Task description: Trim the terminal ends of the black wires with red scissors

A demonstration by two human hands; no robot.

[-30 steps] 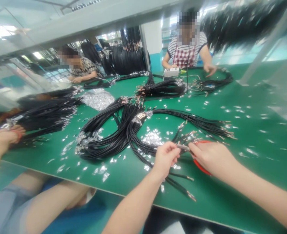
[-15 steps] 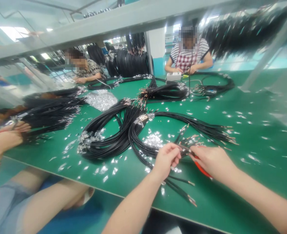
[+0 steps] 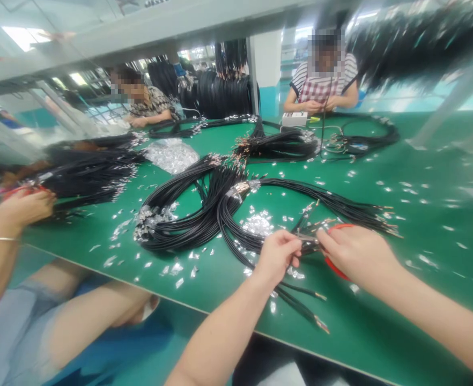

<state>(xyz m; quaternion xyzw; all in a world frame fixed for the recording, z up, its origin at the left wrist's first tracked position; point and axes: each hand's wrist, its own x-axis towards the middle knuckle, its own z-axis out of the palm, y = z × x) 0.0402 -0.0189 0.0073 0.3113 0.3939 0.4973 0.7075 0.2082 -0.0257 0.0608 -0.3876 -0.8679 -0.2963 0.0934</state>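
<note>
My right hand (image 3: 359, 249) is closed around red-handled scissors (image 3: 336, 266), whose metal blades point left towards my other hand. The fingers of my left hand (image 3: 279, 253) pinch a thin black cable close to the blade tips; the fingers partly hide the cable's end. Under and around both hands runs a looped bundle of black cables (image 3: 225, 228) with bare coppery ends. Two stray cable ends (image 3: 307, 313) stick out below my left hand. Small silvery foil scraps (image 3: 258, 224) lie heaped behind it.
More black cable coils (image 3: 176, 241) lie on the green table (image 3: 433, 279), among scattered foil scraps. A heap of foil pieces (image 3: 172, 155) sits farther back. At left, a co-worker's hand (image 3: 27, 206) holds red-handled scissors. Two people (image 3: 320, 80) work across the table.
The view has shifted slightly, so the table and cables sit a little right and higher. My scissors have turned, with more of the red handles showing. Both my hands keep their grip.
</note>
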